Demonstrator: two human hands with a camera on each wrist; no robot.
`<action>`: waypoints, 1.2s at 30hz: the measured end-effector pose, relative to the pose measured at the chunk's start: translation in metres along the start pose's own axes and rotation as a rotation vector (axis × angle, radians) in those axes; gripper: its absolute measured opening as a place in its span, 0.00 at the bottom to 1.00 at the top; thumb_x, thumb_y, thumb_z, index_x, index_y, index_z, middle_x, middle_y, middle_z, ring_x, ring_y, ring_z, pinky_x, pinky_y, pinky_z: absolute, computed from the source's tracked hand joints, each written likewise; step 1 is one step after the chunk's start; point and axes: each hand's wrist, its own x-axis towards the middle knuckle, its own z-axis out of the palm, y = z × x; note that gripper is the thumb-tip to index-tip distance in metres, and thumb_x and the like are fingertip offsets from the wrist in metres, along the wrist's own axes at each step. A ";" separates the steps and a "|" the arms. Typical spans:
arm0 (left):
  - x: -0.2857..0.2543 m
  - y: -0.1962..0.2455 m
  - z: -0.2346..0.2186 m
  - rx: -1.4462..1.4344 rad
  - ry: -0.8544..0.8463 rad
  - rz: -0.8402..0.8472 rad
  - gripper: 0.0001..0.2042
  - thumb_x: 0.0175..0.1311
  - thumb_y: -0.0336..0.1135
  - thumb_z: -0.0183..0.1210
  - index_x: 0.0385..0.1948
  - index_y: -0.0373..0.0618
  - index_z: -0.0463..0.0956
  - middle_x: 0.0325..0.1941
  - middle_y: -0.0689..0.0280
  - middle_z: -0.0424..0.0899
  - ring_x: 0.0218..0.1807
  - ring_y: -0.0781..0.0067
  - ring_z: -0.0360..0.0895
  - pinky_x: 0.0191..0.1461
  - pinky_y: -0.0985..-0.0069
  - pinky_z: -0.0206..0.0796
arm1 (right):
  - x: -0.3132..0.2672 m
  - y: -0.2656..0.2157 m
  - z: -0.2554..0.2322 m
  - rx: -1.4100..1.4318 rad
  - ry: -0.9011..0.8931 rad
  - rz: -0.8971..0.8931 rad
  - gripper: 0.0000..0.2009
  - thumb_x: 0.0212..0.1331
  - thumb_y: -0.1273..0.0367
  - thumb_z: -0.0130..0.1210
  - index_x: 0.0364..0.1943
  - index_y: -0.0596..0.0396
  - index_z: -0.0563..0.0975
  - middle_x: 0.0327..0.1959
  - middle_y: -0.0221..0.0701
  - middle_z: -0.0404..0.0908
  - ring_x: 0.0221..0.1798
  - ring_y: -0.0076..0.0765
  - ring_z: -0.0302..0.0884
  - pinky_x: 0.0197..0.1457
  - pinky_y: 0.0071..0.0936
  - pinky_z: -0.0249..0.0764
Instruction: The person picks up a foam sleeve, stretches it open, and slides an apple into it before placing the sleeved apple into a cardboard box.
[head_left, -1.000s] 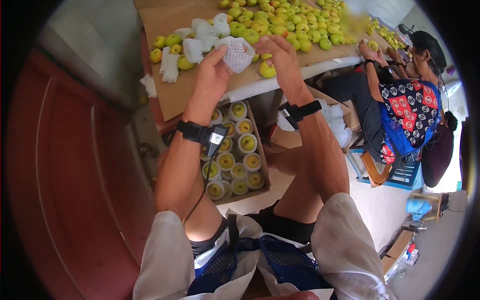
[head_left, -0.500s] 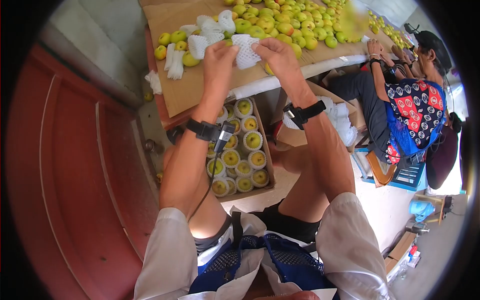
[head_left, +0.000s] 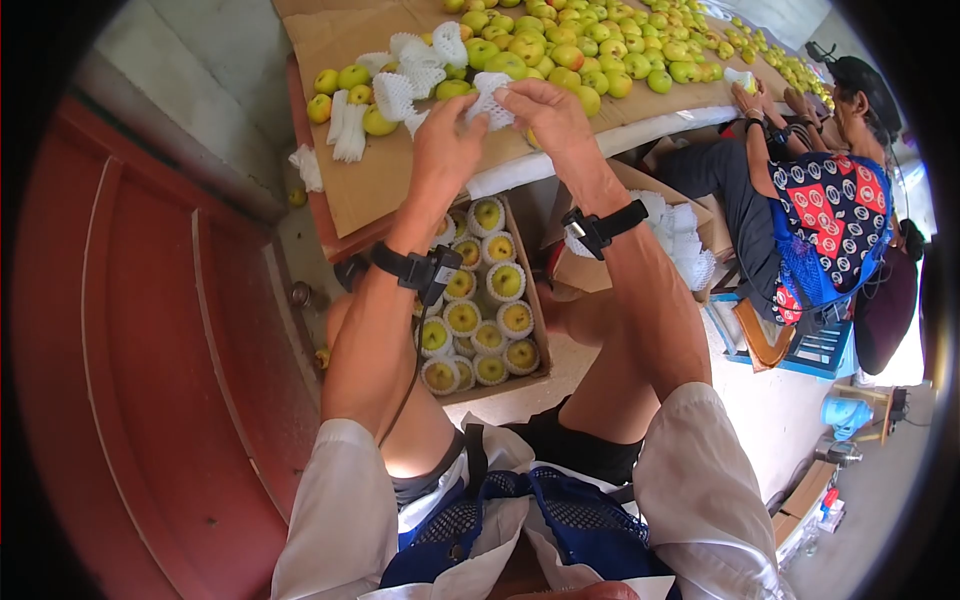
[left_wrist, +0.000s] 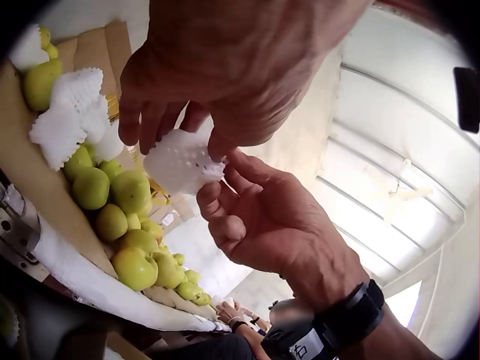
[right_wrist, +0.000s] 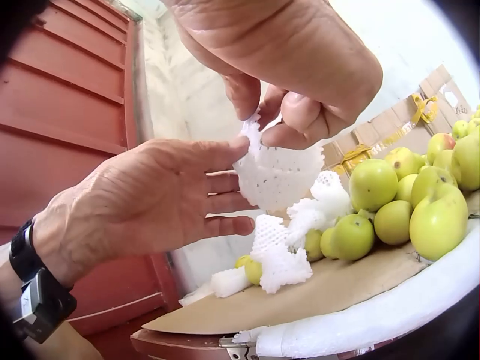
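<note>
A white foam net [head_left: 490, 98] is held between both hands above the table edge. My left hand [head_left: 443, 145] holds its left side; in the right wrist view the thumb of the left hand [right_wrist: 150, 191] lies on the net [right_wrist: 281, 176] and the other fingers extend behind it. With thumb and fingertips, my right hand [head_left: 553, 118] pinches the net's edge, seen also in the left wrist view, where the right hand [left_wrist: 277, 217] meets the net [left_wrist: 180, 161]. Whether anything is inside the net, I cannot tell.
Loose apples [head_left: 600, 50] cover the cardboard-topped table [head_left: 370, 190], with more foam nets [head_left: 395, 93] at its left. Below stands a box of netted apples [head_left: 462, 318]. Another box [head_left: 580, 275] holds nets. A person [head_left: 820, 210] sits at the right.
Both hands have drawn closer together around the net since a second ago, and my left fingers now spread behind it. The person at the right now holds something white.
</note>
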 end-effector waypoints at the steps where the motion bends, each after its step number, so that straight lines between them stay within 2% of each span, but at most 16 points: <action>1: 0.001 -0.003 0.000 -0.003 0.010 -0.017 0.18 0.67 0.38 0.62 0.54 0.37 0.78 0.51 0.54 0.84 0.48 0.63 0.82 0.53 0.69 0.73 | 0.000 0.000 0.001 -0.017 -0.006 -0.001 0.11 0.63 0.63 0.63 0.40 0.56 0.85 0.32 0.23 0.81 0.30 0.19 0.72 0.35 0.18 0.66; 2: 0.002 -0.006 0.000 -0.007 0.019 -0.034 0.18 0.67 0.38 0.61 0.54 0.37 0.79 0.50 0.55 0.85 0.47 0.65 0.82 0.52 0.69 0.73 | -0.001 -0.001 0.003 -0.034 -0.012 -0.002 0.11 0.64 0.63 0.63 0.41 0.57 0.84 0.31 0.24 0.81 0.29 0.20 0.73 0.33 0.18 0.65; 5: 0.008 -0.010 -0.003 -0.232 0.016 -0.292 0.15 0.68 0.35 0.60 0.53 0.38 0.80 0.47 0.61 0.85 0.42 0.70 0.81 0.48 0.71 0.74 | -0.006 -0.008 0.007 -0.005 0.029 0.069 0.13 0.66 0.62 0.60 0.46 0.59 0.80 0.32 0.27 0.81 0.26 0.21 0.75 0.26 0.18 0.61; 9: 0.010 -0.001 -0.016 -0.737 -0.018 -0.496 0.15 0.72 0.33 0.56 0.56 0.39 0.78 0.49 0.65 0.83 0.44 0.74 0.79 0.50 0.73 0.72 | -0.004 -0.006 0.001 0.084 0.089 0.196 0.15 0.69 0.62 0.56 0.49 0.60 0.77 0.36 0.31 0.81 0.27 0.23 0.77 0.22 0.18 0.56; 14: 0.011 0.002 -0.019 -1.217 -0.021 -0.639 0.14 0.74 0.34 0.52 0.56 0.41 0.75 0.53 0.66 0.81 0.50 0.73 0.78 0.56 0.72 0.69 | -0.002 -0.005 -0.003 0.091 -0.018 0.175 0.14 0.70 0.61 0.56 0.48 0.58 0.79 0.38 0.29 0.81 0.29 0.21 0.77 0.25 0.17 0.58; 18: 0.010 0.007 -0.019 -1.083 -0.040 -0.592 0.15 0.72 0.41 0.56 0.52 0.42 0.77 0.50 0.66 0.82 0.50 0.74 0.78 0.54 0.74 0.69 | -0.009 -0.016 0.000 -0.092 -0.093 0.142 0.11 0.66 0.62 0.60 0.43 0.54 0.82 0.36 0.24 0.82 0.32 0.19 0.76 0.30 0.18 0.61; 20: 0.010 0.015 -0.022 -0.995 -0.101 -0.578 0.16 0.71 0.44 0.59 0.51 0.42 0.78 0.48 0.68 0.82 0.48 0.76 0.78 0.51 0.76 0.69 | -0.003 -0.006 -0.001 -0.076 -0.069 0.058 0.15 0.62 0.60 0.63 0.43 0.57 0.83 0.33 0.26 0.82 0.32 0.21 0.76 0.32 0.22 0.66; 23: 0.010 0.007 -0.016 -0.573 -0.083 -0.533 0.18 0.68 0.46 0.62 0.49 0.42 0.78 0.44 0.70 0.82 0.44 0.79 0.77 0.47 0.78 0.69 | 0.009 0.019 -0.005 -0.172 -0.092 -0.090 0.17 0.59 0.59 0.65 0.43 0.58 0.83 0.30 0.28 0.82 0.32 0.23 0.76 0.36 0.24 0.70; 24: 0.011 0.005 -0.017 -0.507 -0.070 -0.519 0.18 0.68 0.46 0.62 0.49 0.42 0.78 0.43 0.70 0.82 0.43 0.80 0.77 0.47 0.78 0.68 | 0.009 0.019 -0.003 -0.223 -0.111 -0.143 0.17 0.58 0.59 0.65 0.44 0.58 0.83 0.29 0.28 0.82 0.31 0.24 0.76 0.37 0.25 0.72; 26: 0.012 0.000 -0.019 -0.373 -0.046 -0.494 0.17 0.68 0.45 0.62 0.48 0.41 0.78 0.41 0.71 0.81 0.42 0.82 0.76 0.45 0.78 0.68 | 0.002 0.018 0.000 -0.340 -0.087 -0.141 0.17 0.58 0.60 0.64 0.45 0.56 0.82 0.29 0.30 0.82 0.31 0.25 0.76 0.37 0.26 0.72; 29: 0.012 -0.004 -0.027 -0.482 -0.022 -0.548 0.16 0.69 0.42 0.60 0.48 0.39 0.78 0.42 0.68 0.81 0.43 0.79 0.77 0.46 0.76 0.69 | -0.005 0.009 0.004 -0.394 -0.071 -0.141 0.16 0.59 0.59 0.64 0.46 0.54 0.82 0.29 0.32 0.82 0.31 0.27 0.76 0.38 0.27 0.73; 32: 0.017 -0.004 -0.027 -1.081 0.136 -0.712 0.13 0.70 0.39 0.57 0.47 0.39 0.78 0.44 0.66 0.81 0.45 0.76 0.77 0.47 0.74 0.70 | -0.003 0.012 0.001 -0.405 -0.060 -0.129 0.17 0.59 0.59 0.64 0.45 0.56 0.81 0.29 0.32 0.82 0.31 0.28 0.76 0.39 0.28 0.74; 35: 0.017 -0.003 -0.028 -1.240 0.121 -0.678 0.12 0.71 0.36 0.54 0.48 0.39 0.77 0.47 0.63 0.81 0.46 0.73 0.78 0.50 0.73 0.70 | 0.001 0.021 -0.005 -0.371 -0.120 -0.131 0.17 0.59 0.59 0.64 0.43 0.58 0.81 0.30 0.30 0.82 0.32 0.27 0.77 0.36 0.27 0.72; 36: 0.017 -0.003 -0.028 -1.143 0.126 -0.612 0.11 0.71 0.36 0.54 0.46 0.39 0.78 0.45 0.64 0.81 0.46 0.74 0.77 0.50 0.74 0.69 | 0.001 0.023 -0.006 -0.351 -0.151 -0.135 0.17 0.59 0.58 0.64 0.42 0.59 0.81 0.30 0.29 0.82 0.33 0.26 0.77 0.35 0.26 0.71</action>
